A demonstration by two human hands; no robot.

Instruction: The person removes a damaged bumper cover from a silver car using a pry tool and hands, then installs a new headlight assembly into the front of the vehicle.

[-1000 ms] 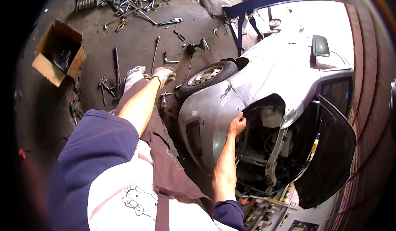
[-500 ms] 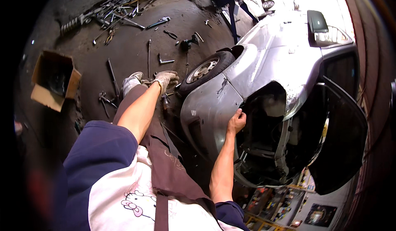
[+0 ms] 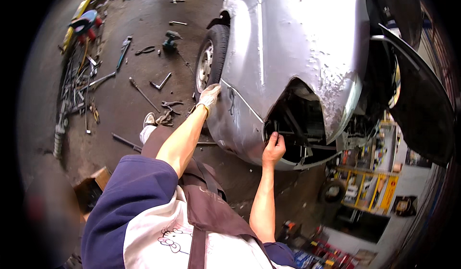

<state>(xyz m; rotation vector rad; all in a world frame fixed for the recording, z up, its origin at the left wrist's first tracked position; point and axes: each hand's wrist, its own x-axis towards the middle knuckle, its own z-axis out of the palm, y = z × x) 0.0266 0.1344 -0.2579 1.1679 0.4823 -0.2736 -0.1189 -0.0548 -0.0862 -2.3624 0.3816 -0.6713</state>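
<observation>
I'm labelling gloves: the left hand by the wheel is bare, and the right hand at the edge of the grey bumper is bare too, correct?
Not quite: the head view shows the left hand by the wheel in a pale glove. The right hand at the edge of the grey bumper is bare.

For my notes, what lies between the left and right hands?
Between the left hand and right hand lies the silver bumper, in the head view.
</observation>
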